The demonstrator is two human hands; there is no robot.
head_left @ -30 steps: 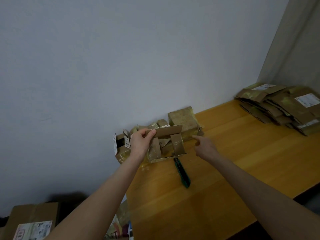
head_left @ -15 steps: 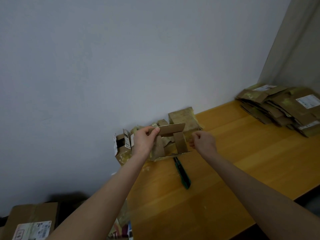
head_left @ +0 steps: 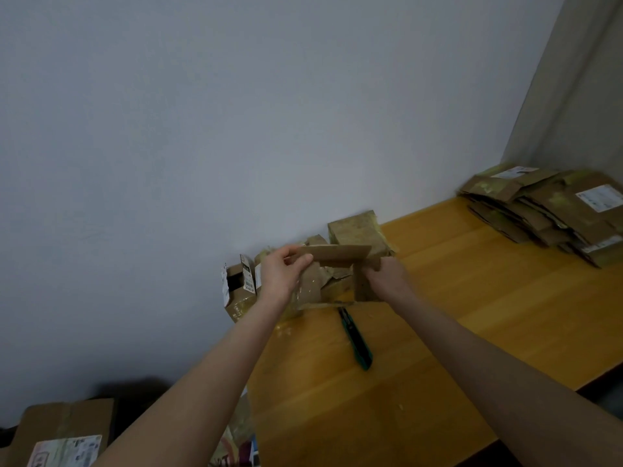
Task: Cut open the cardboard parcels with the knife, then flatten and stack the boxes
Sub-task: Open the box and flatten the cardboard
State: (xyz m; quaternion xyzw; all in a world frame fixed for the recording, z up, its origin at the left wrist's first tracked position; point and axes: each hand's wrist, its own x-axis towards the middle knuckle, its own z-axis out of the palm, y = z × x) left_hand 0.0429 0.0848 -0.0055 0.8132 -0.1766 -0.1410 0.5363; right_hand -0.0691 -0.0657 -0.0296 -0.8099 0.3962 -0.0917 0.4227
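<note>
An opened brown cardboard box [head_left: 337, 254] with its flaps out is held just above the wooden table [head_left: 438, 332], near the wall. My left hand [head_left: 281, 273] pinches its upper left flap. My right hand [head_left: 386, 276] grips its right side flap. The green-handled knife [head_left: 355, 338] lies on the table just in front of the box, touched by neither hand. A taped parcel [head_left: 357, 232] stands behind the box against the wall. Another small open box [head_left: 237, 291] with labels sits to the left of my left hand.
A stack of flattened boxes [head_left: 546, 210] lies at the far right of the table beside a curtain. A labelled parcel [head_left: 60, 433] sits on the floor at lower left. Small tape scraps dot the tabletop.
My right hand moved left from open air and took hold of the box's right flap. The left hand kept its pinch and the box lifted slightly.
</note>
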